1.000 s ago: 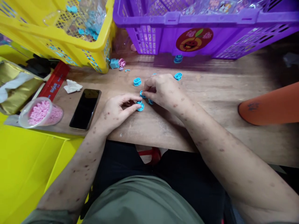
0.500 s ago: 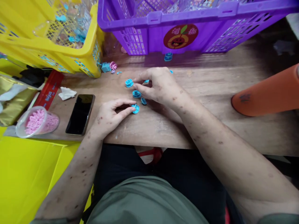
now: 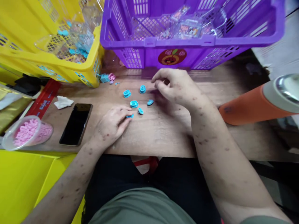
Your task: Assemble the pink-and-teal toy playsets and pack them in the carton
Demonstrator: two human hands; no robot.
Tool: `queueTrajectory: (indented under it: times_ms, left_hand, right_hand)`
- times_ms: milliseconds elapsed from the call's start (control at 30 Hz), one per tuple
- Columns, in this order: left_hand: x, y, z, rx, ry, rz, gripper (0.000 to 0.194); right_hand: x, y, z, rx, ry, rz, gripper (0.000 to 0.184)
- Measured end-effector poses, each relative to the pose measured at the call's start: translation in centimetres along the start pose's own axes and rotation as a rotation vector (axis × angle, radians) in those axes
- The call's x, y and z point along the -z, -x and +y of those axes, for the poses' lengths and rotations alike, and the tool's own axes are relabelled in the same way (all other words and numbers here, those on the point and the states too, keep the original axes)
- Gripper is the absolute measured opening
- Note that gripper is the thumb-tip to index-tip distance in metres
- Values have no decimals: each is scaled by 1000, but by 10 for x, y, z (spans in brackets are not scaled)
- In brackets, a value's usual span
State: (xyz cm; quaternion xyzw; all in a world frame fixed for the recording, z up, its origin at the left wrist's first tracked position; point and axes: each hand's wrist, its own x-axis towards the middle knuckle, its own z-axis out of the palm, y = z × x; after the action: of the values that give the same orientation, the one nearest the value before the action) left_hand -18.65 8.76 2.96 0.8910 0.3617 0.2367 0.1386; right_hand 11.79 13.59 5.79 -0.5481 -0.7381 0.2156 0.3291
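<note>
My left hand [image 3: 114, 124] rests on the wooden table, thumb and fingers pinched on a small blue plastic piece [image 3: 130, 116] that is mostly covered by the fingertips. My right hand [image 3: 178, 85] hovers over the table with fingers bent and slightly apart; nothing shows between them. Between the hands lie several loose blue pieces: an oval piece [image 3: 126, 93], another oval piece [image 3: 134, 104] with a raised rim, a rounder piece [image 3: 142, 89], a small tilted piece [image 3: 140, 111] and a flat piece [image 3: 150, 102], which is nearest my right hand.
A purple crate [image 3: 149, 43] with clear packages and a yellow crate [image 3: 91, 67] stand at the back. Left are a phone [image 3: 76, 124], a tissue [image 3: 63, 102] and a tipped cup [image 3: 35, 132] of pink pieces. An orange bottle [image 3: 245, 105] leans into view at right.
My right hand has moved right, away from the blue pieces, uncovering the rounder one and the flat one. My left hand keeps its pinch. The camera view has shifted, showing more of the purple crate.
</note>
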Motion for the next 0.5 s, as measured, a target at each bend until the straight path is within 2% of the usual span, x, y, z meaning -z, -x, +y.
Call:
queueTrajectory:
  times_ms: [100, 167, 233, 333, 400, 433, 500]
  left_hand:
    - [1, -4, -4, 62, -103, 131, 28]
    - [14, -10, -2, 49, -125, 192, 36]
    - [41, -22, 1, 20, -133, 229, 34]
    - [102, -56, -10, 75, -210, 243, 25]
    - [144, -91, -31, 218, -298, 164, 28]
    - [161, -110, -46, 314, -341, 84, 29]
    - [184, -148, -80, 506, -410, -162, 26]
  right_hand:
    - [-3, 4, -5, 99, -28, -302, 23]
    - [-6, 4, -6, 155, 27, -451, 15]
    - [-8, 2, -3, 168, 84, -488, 5]
    - [-10, -1, 3, 149, 98, -422, 9]
    - [-12, -3, 4, 157, 85, -389, 15]
    - [-14, -2, 3, 166, 73, -382, 17]
    - [-18, 0, -3, 183, 28, -404, 20]
